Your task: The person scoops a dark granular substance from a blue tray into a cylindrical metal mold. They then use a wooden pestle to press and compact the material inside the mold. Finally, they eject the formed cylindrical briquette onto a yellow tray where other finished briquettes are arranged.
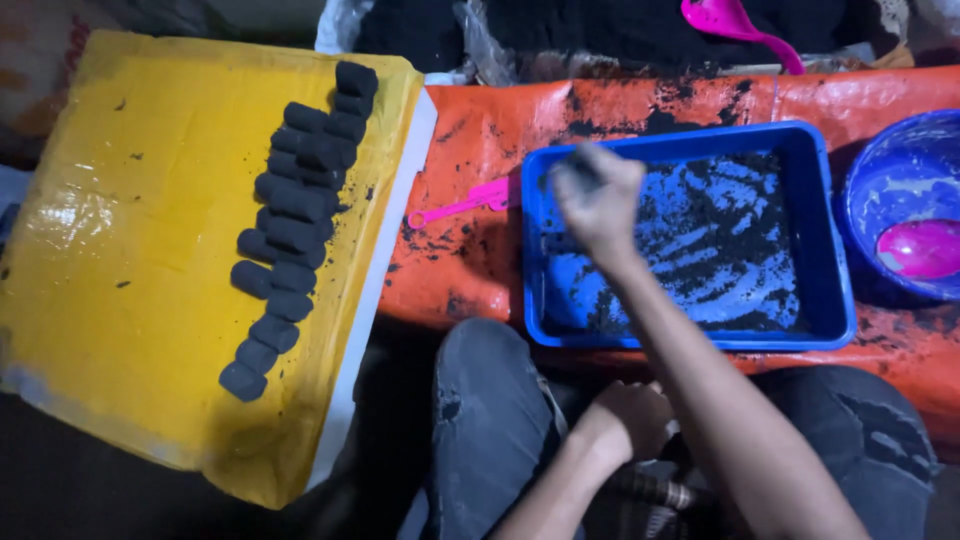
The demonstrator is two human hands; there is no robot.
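The right hand (pixel 597 195) hangs over the near-left part of the blue tray (pixel 830 250), fingers drawn together and smeared black, apparently pinching a little of the dark paste (pixel 720 235) that lies smeared in streaks across the tray floor (the hand is blurred, so whether anything is truly pinched I cannot tell). The left hand (pixel 632 418) sits low between the knees, curled around a dark cylindrical tool (pixel 655 490) whose ribbed end pokes out beside the wrist. The paste looks damp, crumbly and sticky: it should smear rather than slide, weigh little, and come up best scooped with cupped fingertips from where it lies thickest, toward the tray's far-right part. On the yellow board (pixel 120 260) to the left, a line of black pressed blocks (pixel 292 230) runs from near to far, some touching and overlapping; they look soft-edged and likely fragile, best lifted by their flat sides with light pressure. A pink scoop (pixel 465 203) lies on the orange sheet (pixel 480 120) just beside the tray, and a blue bowl (pixel 900 170) stands at the right
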